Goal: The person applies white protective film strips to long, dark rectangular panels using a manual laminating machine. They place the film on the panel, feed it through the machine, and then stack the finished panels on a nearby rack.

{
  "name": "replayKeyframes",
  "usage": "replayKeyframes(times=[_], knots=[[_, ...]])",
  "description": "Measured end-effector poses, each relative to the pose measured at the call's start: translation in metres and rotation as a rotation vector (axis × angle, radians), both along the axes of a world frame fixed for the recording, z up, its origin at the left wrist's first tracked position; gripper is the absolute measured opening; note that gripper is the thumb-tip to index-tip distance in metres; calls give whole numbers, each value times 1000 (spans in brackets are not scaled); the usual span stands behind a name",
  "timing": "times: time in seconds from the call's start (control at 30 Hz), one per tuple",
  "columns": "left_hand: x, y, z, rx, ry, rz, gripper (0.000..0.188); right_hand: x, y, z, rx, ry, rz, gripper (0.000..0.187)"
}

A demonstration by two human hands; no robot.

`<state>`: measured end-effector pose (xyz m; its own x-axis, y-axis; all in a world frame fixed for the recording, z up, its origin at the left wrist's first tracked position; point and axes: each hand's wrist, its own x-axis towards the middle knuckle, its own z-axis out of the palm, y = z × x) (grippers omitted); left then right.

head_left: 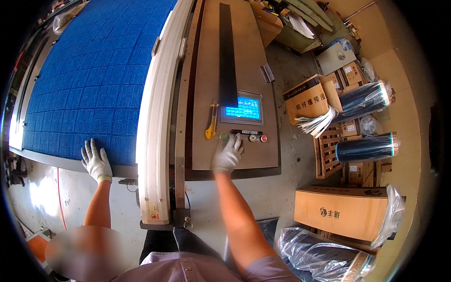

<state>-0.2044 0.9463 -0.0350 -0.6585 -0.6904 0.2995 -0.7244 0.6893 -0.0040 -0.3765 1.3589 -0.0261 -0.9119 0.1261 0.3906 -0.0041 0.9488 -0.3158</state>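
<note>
My left hand [97, 161], in a white knit glove, lies with fingers spread on the near edge of a machine bed covered by a blue gridded mat [89, 98]. Also gloved, my right hand [227, 155] is over the brown control panel [206, 152], fingers extended and fingertips at the left end of a black marker [251, 132]. Those fingers hide part of the panel's button row. A green button [223, 136] shows just left of them, with a dark knob [252, 138] and a red button [264, 138] to their right. Above the row glows a blue touchscreen [243, 108].
A yellow utility knife [211, 123] lies on the panel below a long black strip [228, 51] that overlaps the screen. A white gantry beam [157, 113] stands between my hands. At right are cartons [338, 211], wrapped dark rolls [364, 147] and a wooden pallet [327, 152].
</note>
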Motion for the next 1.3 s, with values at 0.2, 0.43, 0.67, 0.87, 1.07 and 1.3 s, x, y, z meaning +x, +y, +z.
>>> replayKeyframes(times=[0.2,0.43,0.67,0.87,1.07,1.3], knots=[[-3,5,13,67,22,2,54,3,-1,4,20,-46,-21,41],[-3,8,16,106,19,13,55,5,-5,11,14,-28,-17,39],[-5,11,19,125,27,18,55,3,-1,3,33,0,-13,39],[-2,8,16,117,47,14,55,4,-4,9,46,-25,-9,41],[-3,9,18,115,46,8,55,5,-4,10,49,-29,-8,41],[-3,9,20,108,43,5,54,4,-3,8,54,-23,-2,40]])
